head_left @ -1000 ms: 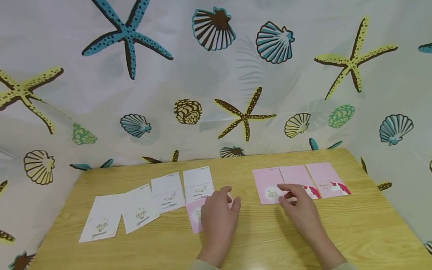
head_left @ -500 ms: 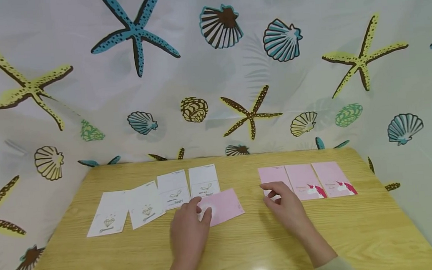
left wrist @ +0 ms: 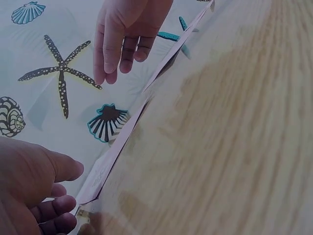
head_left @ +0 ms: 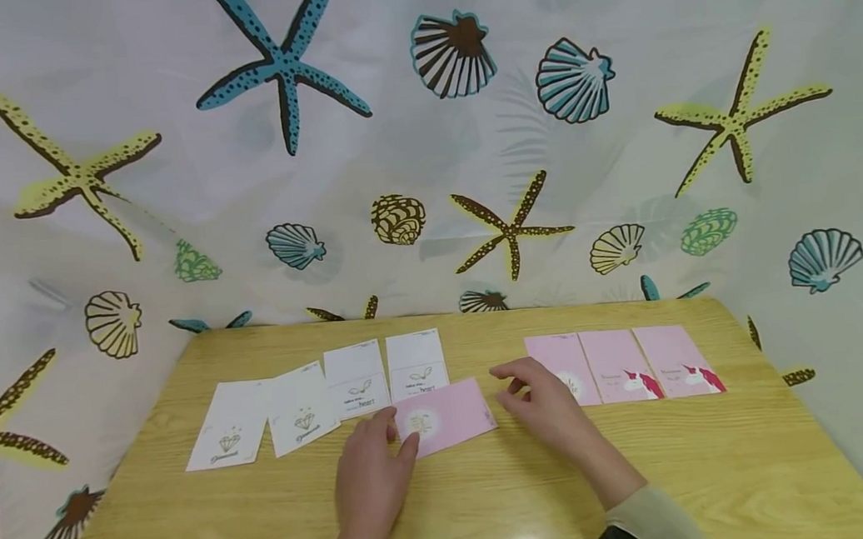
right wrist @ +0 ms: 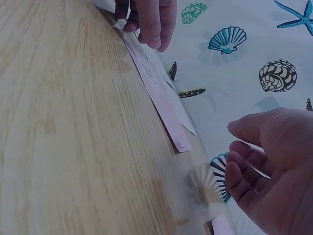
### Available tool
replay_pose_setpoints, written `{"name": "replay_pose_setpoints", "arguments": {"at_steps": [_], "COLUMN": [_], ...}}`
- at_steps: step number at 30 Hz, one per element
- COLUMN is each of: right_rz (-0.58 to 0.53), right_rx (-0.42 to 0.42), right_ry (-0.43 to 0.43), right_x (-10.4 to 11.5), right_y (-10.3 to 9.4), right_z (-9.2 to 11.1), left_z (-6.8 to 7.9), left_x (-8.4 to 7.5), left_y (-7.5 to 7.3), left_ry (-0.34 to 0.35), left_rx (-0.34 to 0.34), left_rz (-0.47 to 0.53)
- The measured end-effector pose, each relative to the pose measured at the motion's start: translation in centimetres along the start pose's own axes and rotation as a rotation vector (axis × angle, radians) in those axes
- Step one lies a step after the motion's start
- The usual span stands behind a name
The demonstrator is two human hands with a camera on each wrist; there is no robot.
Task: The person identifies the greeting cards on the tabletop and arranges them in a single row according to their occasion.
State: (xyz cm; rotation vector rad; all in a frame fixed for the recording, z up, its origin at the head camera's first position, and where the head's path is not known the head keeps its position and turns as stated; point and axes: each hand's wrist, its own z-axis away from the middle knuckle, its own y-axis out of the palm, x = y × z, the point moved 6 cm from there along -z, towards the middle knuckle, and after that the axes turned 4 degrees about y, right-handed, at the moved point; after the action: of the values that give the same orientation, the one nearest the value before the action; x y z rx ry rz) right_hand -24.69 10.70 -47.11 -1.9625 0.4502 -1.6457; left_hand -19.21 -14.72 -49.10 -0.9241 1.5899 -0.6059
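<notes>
A pink card with a pale round print lies crosswise near the table's middle, its upper left part overlapping the bottom of a white card. My left hand is at its left end, thumb and fingertips right at the edge, fingers loosely bent. In the left wrist view the pink card appears edge-on just beyond the thumb. My right hand hovers over the table with loosely curled fingers and nothing in them. It partly hides the leftmost card of three pink ones at the right.
Several white cards stand in a row at the left, including a diamond-print card and a wing-print card. Two unicorn cards lie at the right. A shell-and-starfish cloth rises behind the wooden table.
The left hand has turned the pink card from upright to crosswise, then drawn slightly left off it. The right hand has moved left, away from the pink row.
</notes>
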Motion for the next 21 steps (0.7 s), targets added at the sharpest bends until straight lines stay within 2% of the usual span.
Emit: {"name": "replay_pose_setpoints", "arguments": {"at_steps": [5, 10, 21], "right_rz": [0.042, 0.048, 0.022], "right_rx": [0.025, 0.063, 0.054], "right_ry": [-0.013, 0.014, 0.093], "right_x": [-0.1, -0.3, -0.8], "right_y": [1.0, 1.7, 2.7], "right_z": [-1.1, -1.7, -0.8], "left_z": [0.1, 0.0, -1.1], "left_x": [0.2, 0.4, 0.9], "left_y": [0.1, 0.3, 0.0], "left_ry": [-0.001, -0.003, -0.009], "left_rx": [0.003, 0.008, 0.025], "left_rz": [0.004, -0.012, -0.004]}}
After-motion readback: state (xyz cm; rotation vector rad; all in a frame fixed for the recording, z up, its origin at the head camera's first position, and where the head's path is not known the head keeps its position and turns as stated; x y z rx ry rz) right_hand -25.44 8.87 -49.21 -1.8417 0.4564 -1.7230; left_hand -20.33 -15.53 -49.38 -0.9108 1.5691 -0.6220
